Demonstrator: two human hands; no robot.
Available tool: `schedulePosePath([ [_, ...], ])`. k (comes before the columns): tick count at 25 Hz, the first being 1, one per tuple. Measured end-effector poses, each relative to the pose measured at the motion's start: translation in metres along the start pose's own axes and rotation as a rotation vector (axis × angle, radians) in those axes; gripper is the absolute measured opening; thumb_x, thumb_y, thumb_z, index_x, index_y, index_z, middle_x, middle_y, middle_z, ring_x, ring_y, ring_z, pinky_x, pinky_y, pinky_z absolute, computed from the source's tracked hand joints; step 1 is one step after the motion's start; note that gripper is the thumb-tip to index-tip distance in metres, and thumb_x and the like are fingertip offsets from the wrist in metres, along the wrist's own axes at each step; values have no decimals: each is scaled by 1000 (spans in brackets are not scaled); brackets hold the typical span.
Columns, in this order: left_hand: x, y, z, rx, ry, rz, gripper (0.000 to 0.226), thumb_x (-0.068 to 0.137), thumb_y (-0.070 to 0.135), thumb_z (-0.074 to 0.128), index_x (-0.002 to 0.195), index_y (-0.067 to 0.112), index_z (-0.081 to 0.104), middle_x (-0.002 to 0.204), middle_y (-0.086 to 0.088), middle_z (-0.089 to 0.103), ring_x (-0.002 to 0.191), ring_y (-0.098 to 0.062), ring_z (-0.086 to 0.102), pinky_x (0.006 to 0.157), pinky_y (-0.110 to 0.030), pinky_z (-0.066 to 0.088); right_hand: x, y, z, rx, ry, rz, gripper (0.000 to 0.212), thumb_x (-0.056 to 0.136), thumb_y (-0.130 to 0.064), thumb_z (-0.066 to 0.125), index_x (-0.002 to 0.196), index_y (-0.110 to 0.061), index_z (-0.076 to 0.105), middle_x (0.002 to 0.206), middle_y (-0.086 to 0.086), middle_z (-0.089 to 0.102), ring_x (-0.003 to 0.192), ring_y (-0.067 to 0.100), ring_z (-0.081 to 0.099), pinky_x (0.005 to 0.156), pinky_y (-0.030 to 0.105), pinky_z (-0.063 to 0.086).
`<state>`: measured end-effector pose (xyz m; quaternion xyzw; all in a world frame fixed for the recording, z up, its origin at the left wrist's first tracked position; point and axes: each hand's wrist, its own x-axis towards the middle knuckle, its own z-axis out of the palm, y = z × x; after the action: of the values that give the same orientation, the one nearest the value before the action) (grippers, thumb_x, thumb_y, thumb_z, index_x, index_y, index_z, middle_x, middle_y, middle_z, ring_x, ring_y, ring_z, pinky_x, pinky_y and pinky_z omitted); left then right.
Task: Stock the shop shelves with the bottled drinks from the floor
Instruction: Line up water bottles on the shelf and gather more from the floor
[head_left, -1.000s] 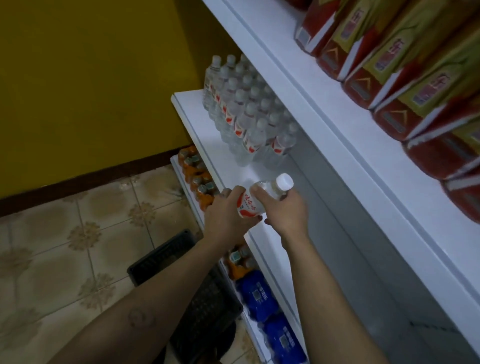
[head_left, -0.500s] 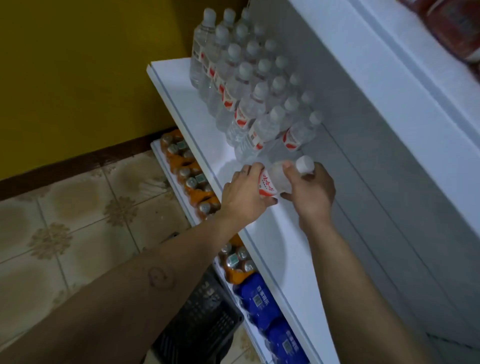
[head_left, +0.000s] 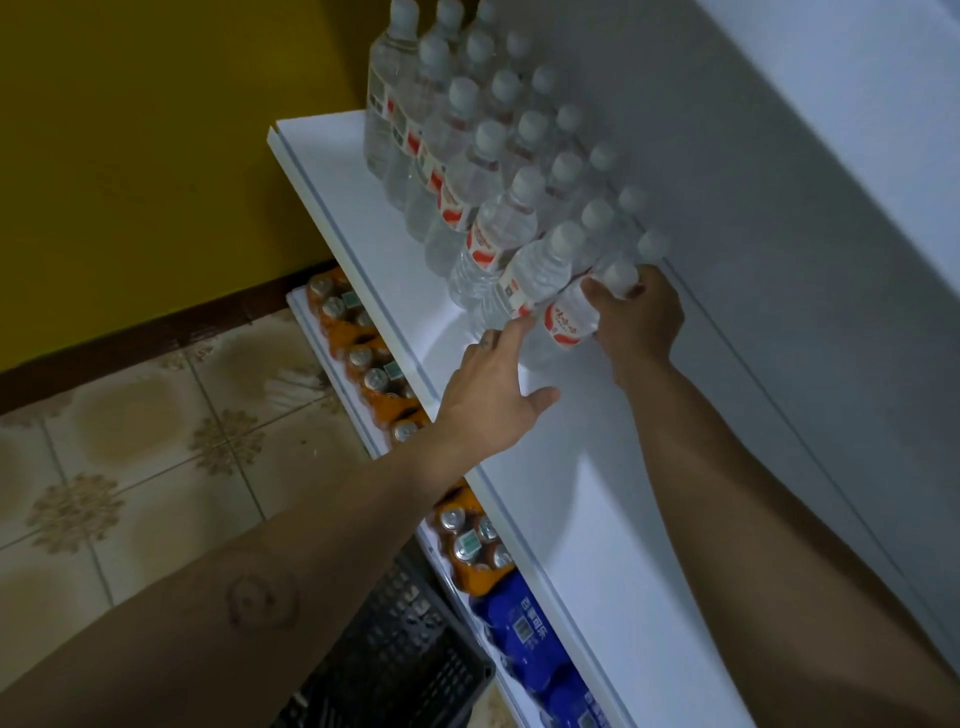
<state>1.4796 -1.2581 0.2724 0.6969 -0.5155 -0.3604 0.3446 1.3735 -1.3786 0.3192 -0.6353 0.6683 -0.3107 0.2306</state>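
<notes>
right grip (head_left: 636, 317) holds a water bottle (head_left: 569, 323) beside stocked rows (head_left: 467, 171) — left grip (head_left: 493, 395) loose, empty; much shelf (head_left: 597, 493) unfilled.

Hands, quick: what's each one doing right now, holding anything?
Left hand: open, fingers stretched out, holding nothing.
Right hand: closed around the water bottle near its cap.
</notes>
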Motion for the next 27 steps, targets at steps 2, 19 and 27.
schedulePosePath([
  [2,0,2,-1,-7,6,2,80,83,40,72,147,32,25,137,-7,48,127,-27,44,101,-48,44,6,0,3,24,36,21,39,81,-29,79,109,-5,65,111,5,69,101,19,62,80,17,38],
  [19,-12,0,-8,7,-31,-47,74,84,39,72,144,31,29,134,-7,48,126,-27,44,100,-48,44,-1,5,17,207,80,330,70,70,-19,87,128,-8,51,125,4,58,110,19,60,84,25,48],
  [27,-47,-27,-6,-32,-58,14,70,83,23,75,141,29,36,135,-3,51,124,-19,48,103,-38,44,-149,18,12,473,98,340,42,82,-13,76,118,-21,55,105,-7,63,94,9,65,84,21,51],
])
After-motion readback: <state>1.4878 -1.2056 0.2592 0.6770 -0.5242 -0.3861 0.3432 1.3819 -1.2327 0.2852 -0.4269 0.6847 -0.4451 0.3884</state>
